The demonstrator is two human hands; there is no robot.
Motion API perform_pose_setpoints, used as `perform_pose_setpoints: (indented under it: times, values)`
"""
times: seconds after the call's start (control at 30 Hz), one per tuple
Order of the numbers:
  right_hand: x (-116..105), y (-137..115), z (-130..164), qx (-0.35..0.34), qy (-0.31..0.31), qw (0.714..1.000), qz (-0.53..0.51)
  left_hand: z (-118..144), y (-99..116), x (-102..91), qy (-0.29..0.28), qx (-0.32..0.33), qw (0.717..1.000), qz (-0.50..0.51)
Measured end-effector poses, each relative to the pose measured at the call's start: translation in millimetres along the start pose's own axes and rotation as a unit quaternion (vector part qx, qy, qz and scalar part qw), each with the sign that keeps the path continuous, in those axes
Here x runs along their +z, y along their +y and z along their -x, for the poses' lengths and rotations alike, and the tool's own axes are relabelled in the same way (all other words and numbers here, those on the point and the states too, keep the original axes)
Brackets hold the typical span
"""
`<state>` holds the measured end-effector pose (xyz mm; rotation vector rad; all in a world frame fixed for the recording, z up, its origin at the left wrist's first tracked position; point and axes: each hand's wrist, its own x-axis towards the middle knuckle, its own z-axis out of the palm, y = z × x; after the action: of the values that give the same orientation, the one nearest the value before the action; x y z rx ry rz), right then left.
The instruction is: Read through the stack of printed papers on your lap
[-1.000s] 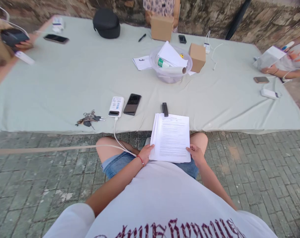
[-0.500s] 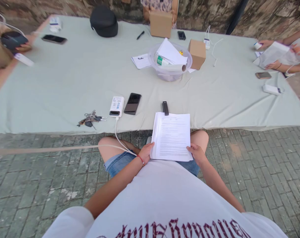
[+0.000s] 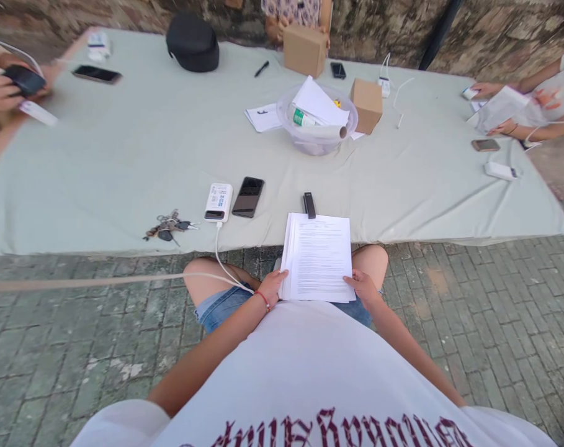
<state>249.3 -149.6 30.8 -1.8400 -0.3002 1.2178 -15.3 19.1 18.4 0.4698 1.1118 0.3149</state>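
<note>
A stack of printed paper sheets (image 3: pixel 319 257) spans the gap between the table's near edge and my lap. My left hand (image 3: pixel 271 287) grips its lower left side, thumb on top. At the lower right side, my right hand (image 3: pixel 362 287) is closed on the same stack, its fingers partly hidden underneath. Just beyond the top edge of the paper lies a small black stapler-like object (image 3: pixel 309 205), which neither hand touches. A few sheets at the left of the stack are slightly fanned out.
Left of the paper on the cloth-covered table (image 3: pixel 123 155) are a phone (image 3: pixel 248 197), a cabled power bank (image 3: pixel 218 202) and keys (image 3: pixel 169 226). Farther back stand a plastic basin (image 3: pixel 315 143), a cardboard box (image 3: pixel 367 105) and a black cap (image 3: pixel 193 42). Other people sit around the table.
My right hand and the stack's right side have shifted slightly left. The person across has tilted a cardboard box. The whole view has moved a little.
</note>
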Motion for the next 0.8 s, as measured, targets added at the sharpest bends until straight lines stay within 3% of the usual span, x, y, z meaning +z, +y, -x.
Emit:
perform_pose_setpoints:
  times: [0.37,0.63,0.8]
  values:
    - [9.1,-7.2,20.5,0.049,0.029,0.998,-0.037,15.8,3.4,-0.1,0.001,-0.019,0.999,0.046]
    - [12.4,13.3,31.4,0.071,0.035,0.993,-0.087,22.9,5.2,2.0,-0.065,-0.055,0.995,0.048]
    - [6.5,22.8,28.2,0.051,0.019,0.996,-0.067,21.0,4.5,-0.1,-0.042,-0.029,0.998,0.022]
